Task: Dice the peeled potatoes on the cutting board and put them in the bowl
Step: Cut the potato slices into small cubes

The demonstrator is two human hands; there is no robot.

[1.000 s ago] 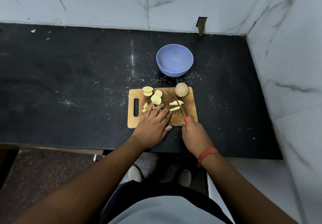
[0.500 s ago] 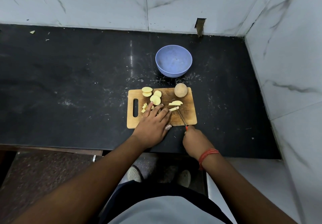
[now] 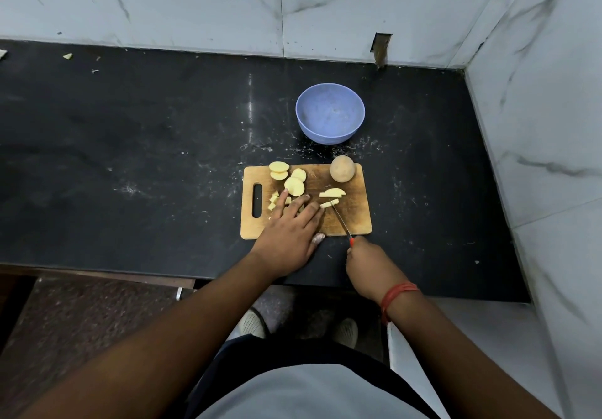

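Note:
A wooden cutting board [image 3: 351,220] lies on the black counter. On it are round potato slices [image 3: 294,186], small cut strips [image 3: 329,204], diced bits [image 3: 273,199] near the handle hole, and a whole potato [image 3: 342,168] at the far right corner. My left hand [image 3: 288,228] lies flat with straight fingers over the diced bits and the board's near edge. My right hand [image 3: 366,262] grips the red handle of a thin knife [image 3: 340,218], whose tip touches a strip. An empty blue bowl [image 3: 330,117] stands behind the board.
White marble walls close the counter at the back and right. A notch [image 3: 380,48] breaks the back wall. Small scraps [image 3: 67,56] lie at the counter's far left. The counter's front edge runs just below my hands, with the floor and my shoes beneath.
My right hand has pulled the knife back toward me, off the board's near edge, so the blade tip now rests at the near strip. The left hand has stayed in place.

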